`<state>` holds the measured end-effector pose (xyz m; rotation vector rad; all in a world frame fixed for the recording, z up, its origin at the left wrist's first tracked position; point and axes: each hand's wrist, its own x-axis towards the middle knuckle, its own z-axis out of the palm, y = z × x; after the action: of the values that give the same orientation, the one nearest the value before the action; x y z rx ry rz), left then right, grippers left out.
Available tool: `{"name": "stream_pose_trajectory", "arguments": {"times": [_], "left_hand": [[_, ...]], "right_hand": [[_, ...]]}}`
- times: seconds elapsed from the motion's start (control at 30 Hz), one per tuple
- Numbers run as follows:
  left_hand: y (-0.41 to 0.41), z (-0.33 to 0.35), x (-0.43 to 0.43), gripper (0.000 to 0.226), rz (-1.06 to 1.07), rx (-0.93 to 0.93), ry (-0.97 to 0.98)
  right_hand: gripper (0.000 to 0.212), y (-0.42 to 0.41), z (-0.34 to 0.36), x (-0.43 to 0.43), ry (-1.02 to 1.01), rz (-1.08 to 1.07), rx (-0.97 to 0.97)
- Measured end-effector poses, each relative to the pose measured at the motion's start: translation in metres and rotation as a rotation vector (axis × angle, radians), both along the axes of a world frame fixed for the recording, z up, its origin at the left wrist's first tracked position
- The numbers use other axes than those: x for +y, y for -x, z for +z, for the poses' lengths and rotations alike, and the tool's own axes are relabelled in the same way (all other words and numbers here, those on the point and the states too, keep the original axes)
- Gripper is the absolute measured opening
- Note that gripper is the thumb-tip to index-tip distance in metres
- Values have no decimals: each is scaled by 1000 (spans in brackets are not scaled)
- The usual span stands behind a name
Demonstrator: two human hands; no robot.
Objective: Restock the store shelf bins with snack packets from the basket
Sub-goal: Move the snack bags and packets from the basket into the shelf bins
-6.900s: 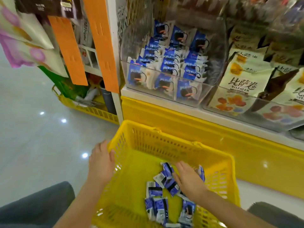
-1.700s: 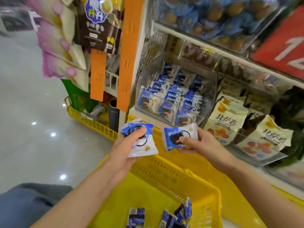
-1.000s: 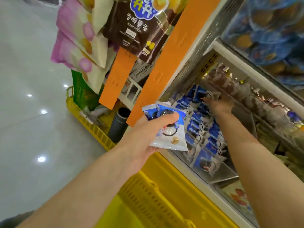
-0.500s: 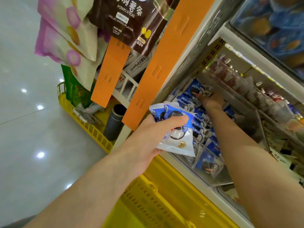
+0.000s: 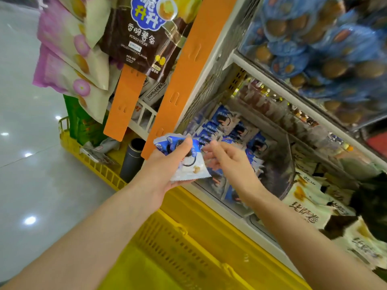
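Observation:
My left hand grips a small stack of blue-and-white snack packets in front of the shelf. My right hand is beside it, fingers apart and empty, fingertips close to the stack's right edge. Behind both hands stands the clear shelf bin, filled with several rows of the same blue-and-white packets. The yellow basket is below my arms; only its rim and wall show, its contents are out of view.
Orange hanging strips and hanging snack bags are at the upper left. A neighbouring bin holds cream-coloured packets at the right. Blue round snacks fill the shelf above. A yellow floor crate sits at the left.
My right hand has drawn back out of the bin, empty, and come beside the stack in my left hand. The left hand still holds its packets at about the same place.

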<state>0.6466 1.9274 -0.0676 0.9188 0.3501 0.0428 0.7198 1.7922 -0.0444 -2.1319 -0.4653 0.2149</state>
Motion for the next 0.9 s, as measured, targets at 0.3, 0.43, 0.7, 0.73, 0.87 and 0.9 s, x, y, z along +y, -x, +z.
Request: {"name": "stream_pose_trajectory", "arguments": {"times": [0.3,0.43,0.7,0.73,0.87,0.9], "left_hand": [[8,3,-4,29,80,-119,-316],[1,7,1,20,65,-36,-126],[-17,3,18,30,102,26,-148],[-18,1,20,30,94,16,-157],[-23,-6,25,33,74,27,-211],[-25,-7,26,32,72,34,-226]], "right_hand": [[17,43,17,0,-47,79,145],[20,29,30,-5,-189,17,141],[41,-94,22,-18,191,-392,-319],[41,-109,18,-17,246,-398,-335],[33,-154,7,-9,356,-372,-328],[30,-162,5,-6,347,-383,-332]]}}
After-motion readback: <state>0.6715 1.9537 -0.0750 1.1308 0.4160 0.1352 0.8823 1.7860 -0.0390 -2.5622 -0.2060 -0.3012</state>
